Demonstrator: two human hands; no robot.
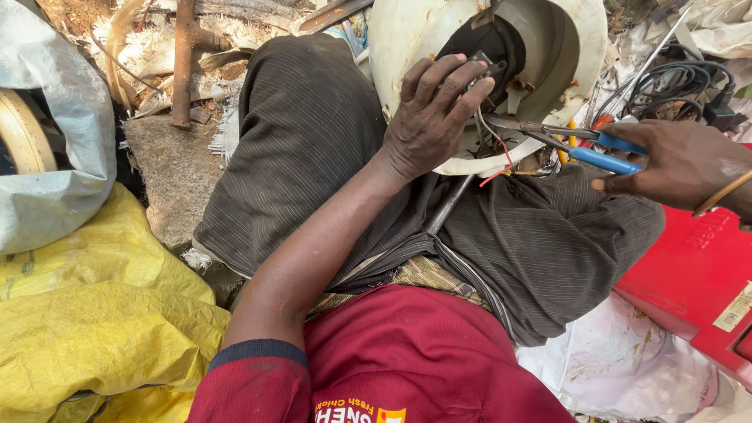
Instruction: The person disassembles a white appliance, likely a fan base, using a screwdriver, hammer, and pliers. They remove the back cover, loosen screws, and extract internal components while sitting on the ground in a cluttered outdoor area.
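Seated on the ground in a red shirt [407, 360] and dark striped trousers [313, 149], a person steadies a cream plastic appliance housing [392, 47] across the lap, its round open end turned up toward the head camera. The left hand [429, 117] lies spread over the housing's near rim, fingertips pinching a small dark part [487, 63] at the edge of the opening. The right hand [681, 164] is closed around the blue handles of a pair of pliers [580, 141], whose jaws reach in from the right toward thin red and pale wires [501, 153] trailing out at the housing's lower edge. The work looks best served by keeping the left hand clear of the jaws, gripping one wire at a time close to its root, and holding the housing firm against the thighs so it cannot roll. Beyond lie a coil of black cable [677, 82], a yellow sack [94, 313], a red plastic panel [689, 274] and a rusty pipe [185, 63].
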